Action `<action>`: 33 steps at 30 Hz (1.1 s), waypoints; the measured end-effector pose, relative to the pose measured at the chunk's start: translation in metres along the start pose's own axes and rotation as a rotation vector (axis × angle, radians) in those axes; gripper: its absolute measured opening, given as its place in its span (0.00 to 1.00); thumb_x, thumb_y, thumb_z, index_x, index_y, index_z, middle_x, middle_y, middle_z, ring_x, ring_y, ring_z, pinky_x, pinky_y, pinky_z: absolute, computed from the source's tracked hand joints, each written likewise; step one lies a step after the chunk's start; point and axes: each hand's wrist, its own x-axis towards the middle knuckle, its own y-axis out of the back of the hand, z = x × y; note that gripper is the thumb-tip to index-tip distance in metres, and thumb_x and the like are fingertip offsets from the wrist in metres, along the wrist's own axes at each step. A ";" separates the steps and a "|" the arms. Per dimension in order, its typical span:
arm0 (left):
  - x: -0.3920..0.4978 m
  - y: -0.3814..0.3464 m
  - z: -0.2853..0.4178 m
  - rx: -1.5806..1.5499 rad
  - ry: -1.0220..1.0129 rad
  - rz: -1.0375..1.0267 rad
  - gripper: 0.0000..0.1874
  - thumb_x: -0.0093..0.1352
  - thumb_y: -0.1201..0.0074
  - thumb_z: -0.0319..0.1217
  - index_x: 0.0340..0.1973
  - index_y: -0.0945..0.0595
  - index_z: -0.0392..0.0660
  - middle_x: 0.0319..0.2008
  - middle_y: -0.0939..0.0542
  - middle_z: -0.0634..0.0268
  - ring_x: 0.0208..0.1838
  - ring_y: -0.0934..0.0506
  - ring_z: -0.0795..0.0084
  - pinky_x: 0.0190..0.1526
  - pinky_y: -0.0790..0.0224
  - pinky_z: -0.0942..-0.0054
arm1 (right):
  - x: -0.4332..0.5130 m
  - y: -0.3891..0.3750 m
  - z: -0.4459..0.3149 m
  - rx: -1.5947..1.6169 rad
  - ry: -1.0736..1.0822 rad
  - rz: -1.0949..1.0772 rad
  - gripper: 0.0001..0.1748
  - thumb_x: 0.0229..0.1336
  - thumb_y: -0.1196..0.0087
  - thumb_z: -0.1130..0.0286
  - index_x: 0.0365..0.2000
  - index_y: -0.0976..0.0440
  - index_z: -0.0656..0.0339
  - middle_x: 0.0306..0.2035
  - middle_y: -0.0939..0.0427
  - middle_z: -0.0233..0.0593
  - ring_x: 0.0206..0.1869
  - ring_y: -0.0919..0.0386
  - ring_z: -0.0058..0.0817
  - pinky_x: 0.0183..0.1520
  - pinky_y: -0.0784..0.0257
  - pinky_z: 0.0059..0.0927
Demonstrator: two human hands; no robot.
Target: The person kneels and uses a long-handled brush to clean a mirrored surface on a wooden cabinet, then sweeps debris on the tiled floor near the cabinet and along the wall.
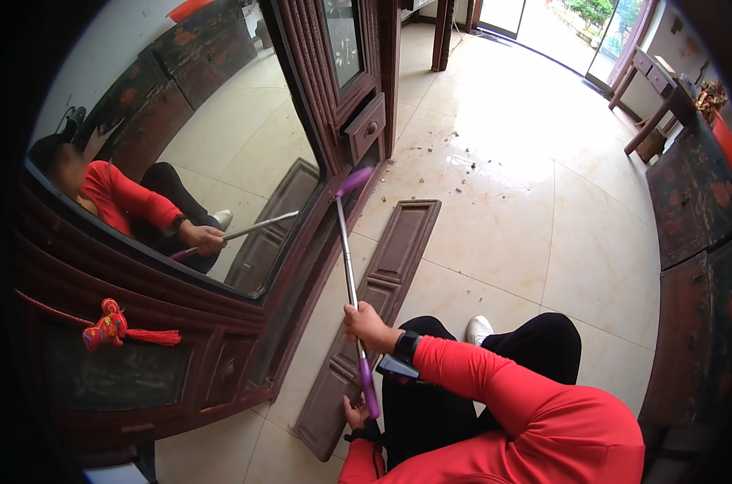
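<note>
My right hand (369, 327) grips the metal shaft of a long-handled tool (348, 260) just above its purple grip. The tool's curved purple head reaches into the open base of a dark wooden mirrored cabinet (275, 314). Thumb and fingers apart, my left hand (357, 412) is beside the lower end of the purple grip; part of it is hidden behind the grip. Under the tool, a long brown wooden panel (383, 293) lies on the floor alongside the cabinet. The mirror (233, 139) reflects the person and the tool.
A small cabinet drawer (366, 128) is pulled out above the tool's head. Bits of debris (473, 165) are scattered on the tiled floor (493, 242). A red tasselled ornament (105, 327) hangs on the cabinet front. Painted wooden chests (692, 199) and a small table (653, 75) stand at right.
</note>
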 end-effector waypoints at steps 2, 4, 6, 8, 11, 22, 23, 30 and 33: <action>0.000 0.002 0.001 -0.075 -0.050 0.135 0.14 0.68 0.43 0.34 0.44 0.23 0.39 0.39 0.20 0.61 0.49 0.23 0.61 0.56 0.29 0.48 | 0.024 0.023 -0.009 0.030 -0.017 -0.095 0.16 0.67 0.57 0.61 0.23 0.39 0.53 0.15 0.42 0.24 0.14 0.41 0.23 0.16 0.45 0.29; -0.001 0.003 0.002 -0.084 -0.016 0.039 0.14 0.68 0.43 0.34 0.44 0.23 0.39 0.39 0.20 0.61 0.48 0.23 0.61 0.56 0.30 0.48 | 0.055 0.052 -0.027 -0.055 0.151 -0.349 0.15 0.67 0.57 0.59 0.24 0.38 0.52 0.17 0.41 0.24 0.16 0.40 0.23 0.17 0.44 0.28; -0.003 0.002 0.001 -0.084 -0.050 0.042 0.14 0.68 0.43 0.34 0.44 0.23 0.39 0.40 0.19 0.60 0.46 0.23 0.62 0.56 0.30 0.48 | 0.069 0.069 -0.042 0.122 0.215 -0.319 0.15 0.67 0.56 0.58 0.24 0.38 0.51 0.18 0.41 0.23 0.17 0.40 0.22 0.18 0.45 0.25; -0.003 -0.002 0.000 -0.079 -0.061 0.032 0.14 0.68 0.44 0.34 0.45 0.23 0.39 0.41 0.19 0.59 0.46 0.23 0.61 0.56 0.30 0.48 | 0.056 0.067 -0.048 0.551 0.033 -0.021 0.14 0.67 0.57 0.61 0.25 0.40 0.52 0.18 0.42 0.24 0.17 0.41 0.20 0.18 0.45 0.24; -0.006 -0.007 0.000 -0.056 -0.054 -0.023 0.14 0.69 0.47 0.32 0.47 0.23 0.39 0.43 0.19 0.58 0.47 0.23 0.60 0.57 0.31 0.46 | 0.003 0.042 -0.043 0.231 0.145 0.204 0.12 0.67 0.58 0.66 0.25 0.42 0.53 0.19 0.43 0.27 0.18 0.42 0.20 0.17 0.44 0.26; -0.014 -0.025 0.000 -0.128 -0.092 -0.224 0.15 0.69 0.55 0.23 0.52 0.26 0.38 0.55 0.24 0.53 0.59 0.28 0.56 0.66 0.45 0.39 | -0.088 0.047 -0.092 0.029 -0.005 0.163 0.13 0.68 0.59 0.65 0.25 0.38 0.52 0.19 0.41 0.24 0.18 0.43 0.17 0.19 0.45 0.21; -0.016 -0.026 -0.001 -0.130 -0.119 -0.216 0.14 0.68 0.54 0.22 0.49 0.25 0.38 0.52 0.22 0.54 0.56 0.26 0.58 0.65 0.44 0.39 | -0.095 0.064 -0.103 0.016 0.023 0.057 0.13 0.68 0.59 0.65 0.25 0.39 0.52 0.19 0.41 0.23 0.18 0.44 0.16 0.19 0.46 0.22; -0.015 -0.023 0.004 -0.040 -0.117 -0.090 0.05 0.65 0.50 0.21 0.36 0.23 0.40 0.42 0.19 0.59 0.51 0.24 0.64 0.64 0.40 0.42 | -0.178 0.235 -0.270 -1.261 -0.128 0.580 0.10 0.64 0.53 0.62 0.28 0.36 0.53 0.19 0.39 0.25 0.17 0.41 0.20 0.18 0.43 0.28; -0.013 -0.021 0.004 -0.074 -0.122 -0.107 0.06 0.64 0.50 0.20 0.36 0.23 0.40 0.41 0.19 0.59 0.52 0.24 0.64 0.65 0.41 0.42 | -0.223 0.259 -0.321 -1.818 0.026 0.582 0.18 0.65 0.56 0.62 0.24 0.36 0.66 0.19 0.33 0.42 0.23 0.33 0.32 0.26 0.39 0.42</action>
